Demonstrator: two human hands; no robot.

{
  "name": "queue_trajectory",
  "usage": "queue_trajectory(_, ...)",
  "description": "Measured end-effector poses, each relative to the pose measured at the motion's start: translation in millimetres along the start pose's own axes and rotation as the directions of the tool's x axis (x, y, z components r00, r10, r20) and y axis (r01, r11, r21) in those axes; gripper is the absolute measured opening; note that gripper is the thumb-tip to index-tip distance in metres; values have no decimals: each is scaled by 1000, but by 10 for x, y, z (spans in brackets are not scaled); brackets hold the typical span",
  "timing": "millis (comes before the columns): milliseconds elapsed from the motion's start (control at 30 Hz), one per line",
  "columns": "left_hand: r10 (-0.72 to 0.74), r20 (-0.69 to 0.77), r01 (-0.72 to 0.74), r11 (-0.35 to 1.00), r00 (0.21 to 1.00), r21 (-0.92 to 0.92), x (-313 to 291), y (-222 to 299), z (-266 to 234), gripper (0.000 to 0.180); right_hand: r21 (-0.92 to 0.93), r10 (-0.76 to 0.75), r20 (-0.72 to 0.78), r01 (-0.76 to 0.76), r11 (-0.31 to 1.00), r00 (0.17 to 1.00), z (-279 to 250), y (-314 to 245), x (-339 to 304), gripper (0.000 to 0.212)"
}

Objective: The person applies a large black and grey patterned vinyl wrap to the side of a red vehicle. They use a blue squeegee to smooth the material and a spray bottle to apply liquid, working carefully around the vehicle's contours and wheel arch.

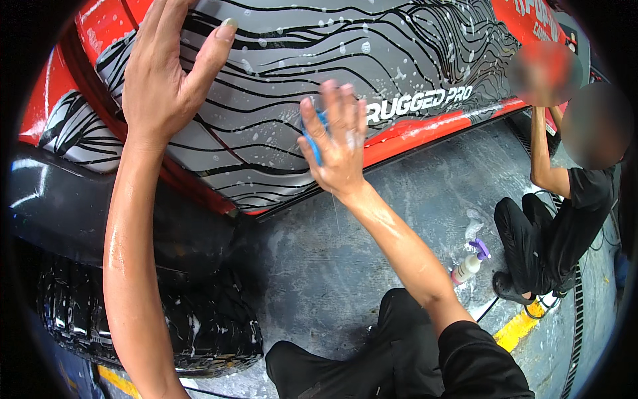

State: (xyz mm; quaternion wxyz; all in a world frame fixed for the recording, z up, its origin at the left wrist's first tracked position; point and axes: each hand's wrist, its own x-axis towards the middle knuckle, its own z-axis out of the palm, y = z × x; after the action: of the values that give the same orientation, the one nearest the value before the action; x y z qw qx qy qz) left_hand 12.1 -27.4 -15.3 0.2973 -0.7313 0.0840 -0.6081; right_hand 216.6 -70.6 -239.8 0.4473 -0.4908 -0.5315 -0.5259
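Observation:
My right hand [340, 147] lies over a blue cleaning pad [316, 133], keeping it against the wet lower side of a car. Most of the pad is hidden beneath the palm and fingers; whether it is a sponge or a cloth I cannot make out. The car's side panel [266, 96] is grey with wavy black lines and carries soapy drops and foam. At the upper left, my left hand [156, 80] is open, fingers stretched and thumb apart, up against or just in front of the panel. It holds nothing that I can see.
A black, suds-streaked tyre [212, 326] stands at the lower left beneath a dark wheel arch [119, 206]. On the wet grey floor [319, 266] is a spray bottle [466, 267] with a purple trigger. Another person [565, 219] in black crouches at the right beside the car.

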Motion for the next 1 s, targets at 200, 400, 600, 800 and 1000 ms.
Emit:
queue_trajectory(200,59,-30,-60,998,998,-23,-34,-242,79,52,-9,97,-75,-98,995,992,-85,-54,90,78)
queue_trajectory(400,46,36,-46,999,998,3,-22,-219,1,51,-51,94,32,-93,994,995,-144,-55,75,62)
queue_trajectory(600,-6,65,5,1000,998,20,10,-153,-14,53,-27,130,11,-129,991,992,-205,-32,77,62)
queue_trajectory(800,69,35,-66,995,997,-82,-22,-283,109,50,-8,154,114,-154,988,981,-322,-52,-18,62)
queue_trajectory(1000,40,145,-39,999,989,-7,-25,-311,-102,54,493,636,-237,-473,730,735,-635,-350,-357,54)
